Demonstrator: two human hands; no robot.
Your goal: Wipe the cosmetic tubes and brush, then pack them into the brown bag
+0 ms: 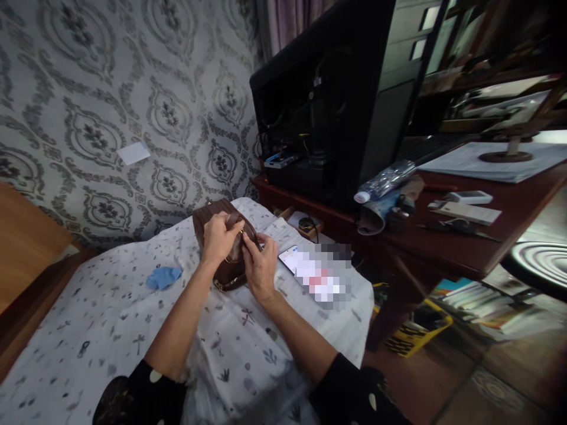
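A brown handbag (231,277) with gold-coloured metal trim rests on the white patterned bed sheet (119,330). Closed around the bag's top, by its strap, is my left hand (218,237). My right hand (262,264) pinches the bag's edge on the other side, and both sets of fingertips come close together at a small gold fitting. What lies under the fingers is partly hidden. Right of the bag is a lit smartphone (290,261), its screen partly blurred out. On the left, a crumpled blue cloth (163,277) lies on the sheet.
Beyond the bed, a dark red desk (478,248) carries a black computer case (301,130), a plastic bottle (385,182) and papers (478,159). A small open drawer (287,215) sits by the bed's corner. Below stands a yellow basket (419,336). Patterned wallpaper covers the back wall.
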